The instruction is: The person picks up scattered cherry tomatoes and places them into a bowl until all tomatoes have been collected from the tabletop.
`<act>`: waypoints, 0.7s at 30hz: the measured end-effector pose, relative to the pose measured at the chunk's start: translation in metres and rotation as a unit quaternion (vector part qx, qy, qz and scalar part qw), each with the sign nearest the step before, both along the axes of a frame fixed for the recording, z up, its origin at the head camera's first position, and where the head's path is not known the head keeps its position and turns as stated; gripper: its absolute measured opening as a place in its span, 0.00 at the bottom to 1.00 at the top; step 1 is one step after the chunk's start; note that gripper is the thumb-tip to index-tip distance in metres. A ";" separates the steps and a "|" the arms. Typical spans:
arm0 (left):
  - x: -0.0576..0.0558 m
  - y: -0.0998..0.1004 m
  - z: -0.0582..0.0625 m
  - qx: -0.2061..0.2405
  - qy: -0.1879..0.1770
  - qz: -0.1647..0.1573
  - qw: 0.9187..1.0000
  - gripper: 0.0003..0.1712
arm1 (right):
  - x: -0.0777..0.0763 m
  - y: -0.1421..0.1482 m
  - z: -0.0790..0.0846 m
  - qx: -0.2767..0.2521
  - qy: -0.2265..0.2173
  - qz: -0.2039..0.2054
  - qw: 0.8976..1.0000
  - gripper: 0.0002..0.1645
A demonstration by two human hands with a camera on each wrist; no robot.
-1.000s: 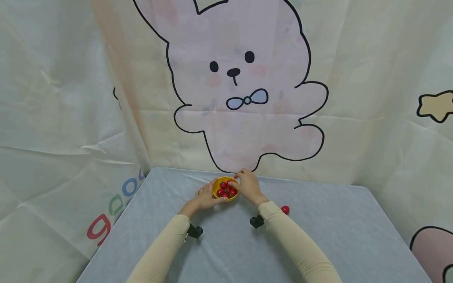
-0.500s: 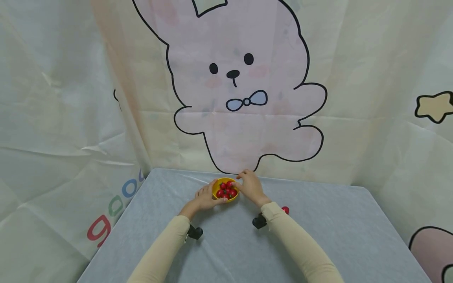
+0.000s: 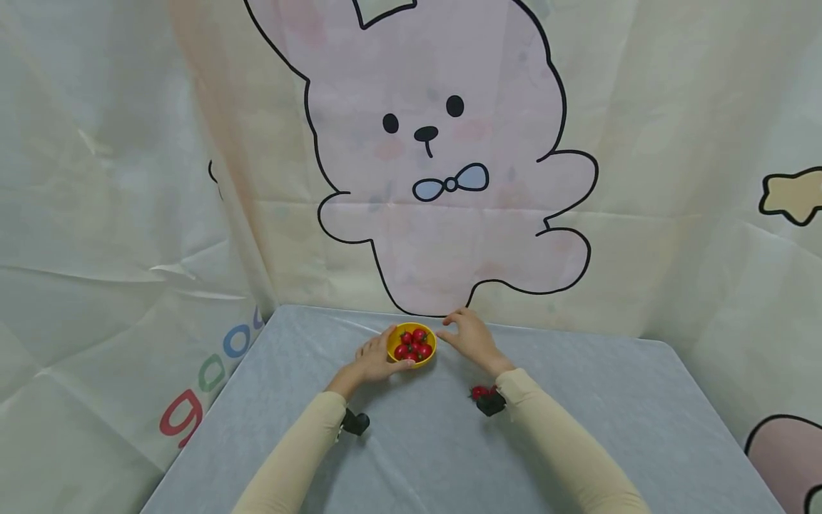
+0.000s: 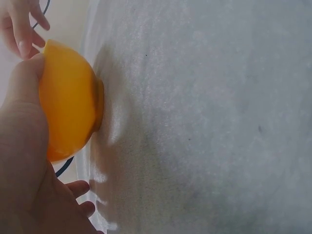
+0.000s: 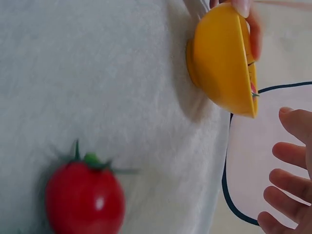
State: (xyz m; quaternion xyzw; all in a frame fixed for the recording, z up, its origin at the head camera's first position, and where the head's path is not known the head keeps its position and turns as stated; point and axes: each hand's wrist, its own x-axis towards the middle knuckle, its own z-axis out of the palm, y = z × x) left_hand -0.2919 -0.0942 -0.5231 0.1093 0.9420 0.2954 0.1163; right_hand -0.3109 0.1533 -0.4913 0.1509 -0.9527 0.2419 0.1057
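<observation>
A small yellow bowl (image 3: 432, 355) with several red cherry tomatoes (image 3: 411, 350) in it stands near the far edge of the table. My left hand (image 3: 374, 359) holds the bowl from the left, thumb at its near side and fingers along its left side. The left wrist view shows that thumb (image 4: 30, 78) at the rim. Just right of the bowl is my right hand (image 3: 472, 338), apart from it, fingers spread and holding nothing. Behind my right wrist, a loose tomato (image 3: 479, 392) lies on the table; another patch of red beside it is partly hidden by the wrist camera.
A grey-blue cloth covers the table (image 3: 411, 457). Right behind its far edge hangs a curtain (image 3: 437, 243) printed with a pink cartoon animal. Dark wrist cameras (image 3: 354, 422) sit under both forearms.
My right hand has drawn away from the bowl to the right. A loose tomato has come into sight left of that forearm, while one to its right is now covered. My left hand stays put.
</observation>
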 end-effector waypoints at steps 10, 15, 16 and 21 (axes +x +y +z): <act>0.001 -0.001 0.000 0.003 0.001 0.004 1.000 0.60 | 0.019 0.028 -0.002 -0.006 -0.010 0.001 1.000 0.22; 0.000 0.000 -0.003 -0.001 0.001 0.007 1.000 0.60 | 0.028 0.040 -0.006 -0.002 -0.019 0.007 1.000 0.21; 0.000 0.000 -0.004 -0.001 0.001 0.008 1.000 0.60 | 0.030 0.041 -0.007 -0.001 -0.021 0.007 1.000 0.20; -0.001 0.000 -0.004 -0.001 -0.001 0.009 1.000 0.61 | 0.040 0.050 -0.011 0.004 -0.029 0.005 1.000 0.19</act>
